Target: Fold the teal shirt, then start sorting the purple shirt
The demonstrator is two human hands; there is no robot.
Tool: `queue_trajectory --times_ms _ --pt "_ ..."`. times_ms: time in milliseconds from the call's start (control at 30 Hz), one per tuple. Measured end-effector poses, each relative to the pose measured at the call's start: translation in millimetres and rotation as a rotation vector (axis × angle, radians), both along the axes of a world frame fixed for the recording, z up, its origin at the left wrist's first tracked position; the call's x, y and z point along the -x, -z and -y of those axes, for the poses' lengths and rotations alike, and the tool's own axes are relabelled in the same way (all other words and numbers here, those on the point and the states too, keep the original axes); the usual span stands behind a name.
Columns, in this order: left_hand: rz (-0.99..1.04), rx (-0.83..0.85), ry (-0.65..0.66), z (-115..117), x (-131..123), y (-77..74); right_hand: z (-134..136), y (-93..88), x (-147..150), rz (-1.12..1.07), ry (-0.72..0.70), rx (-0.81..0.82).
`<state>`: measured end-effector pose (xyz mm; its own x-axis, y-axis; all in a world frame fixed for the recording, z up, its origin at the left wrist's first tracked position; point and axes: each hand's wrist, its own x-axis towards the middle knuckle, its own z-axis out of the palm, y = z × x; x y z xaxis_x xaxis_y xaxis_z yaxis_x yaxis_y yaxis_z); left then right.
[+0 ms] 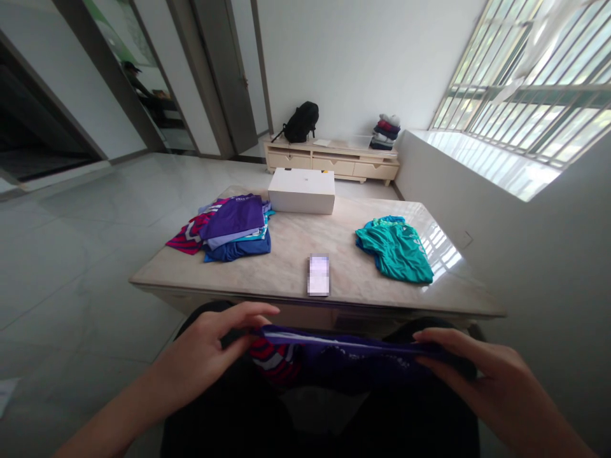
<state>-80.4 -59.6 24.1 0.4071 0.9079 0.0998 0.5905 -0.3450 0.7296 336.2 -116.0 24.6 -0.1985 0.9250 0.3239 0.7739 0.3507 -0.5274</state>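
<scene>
A purple garment [353,350] with a red and white patterned part is stretched flat between both hands, just in front of the table's near edge and above my lap. My left hand [214,350] pinches its left end. My right hand [482,375] grips its right end. On the marble table [286,267] a pile of folded clothes [233,232] with a purple shirt on top lies at the left. A crumpled teal shirt [396,249] lies at the right. A phone [319,275] rests near the front edge.
A white box [301,191] stands at the table's far side. Behind it a low cabinet [334,162] carries a black backpack [301,122] and stacked clothes [384,132]. A barred window [529,76] is at right. A person [143,89] sits beyond the doorway at left.
</scene>
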Motion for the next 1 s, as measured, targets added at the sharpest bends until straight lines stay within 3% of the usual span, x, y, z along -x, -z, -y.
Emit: queue_trajectory --times_ms 167,300,633,767,1000 --pt "0.2 0.287 0.071 0.5 -5.7 4.6 -2.3 7.0 5.1 -0.001 0.093 0.06" --pt "0.267 0.368 0.06 5.2 -13.2 9.5 -3.8 13.9 6.2 -0.004 0.156 0.091" --pt "0.125 0.298 -0.001 21.8 -24.0 21.7 -2.7 24.0 9.0 0.05 -0.02 0.185" --pt "0.011 0.164 -0.021 17.8 -27.1 25.3 -1.3 24.1 8.1 0.078 -0.071 0.229" --pt "0.006 0.056 -0.121 11.4 -13.9 30.1 6.1 22.6 0.5 0.059 -0.129 0.302"
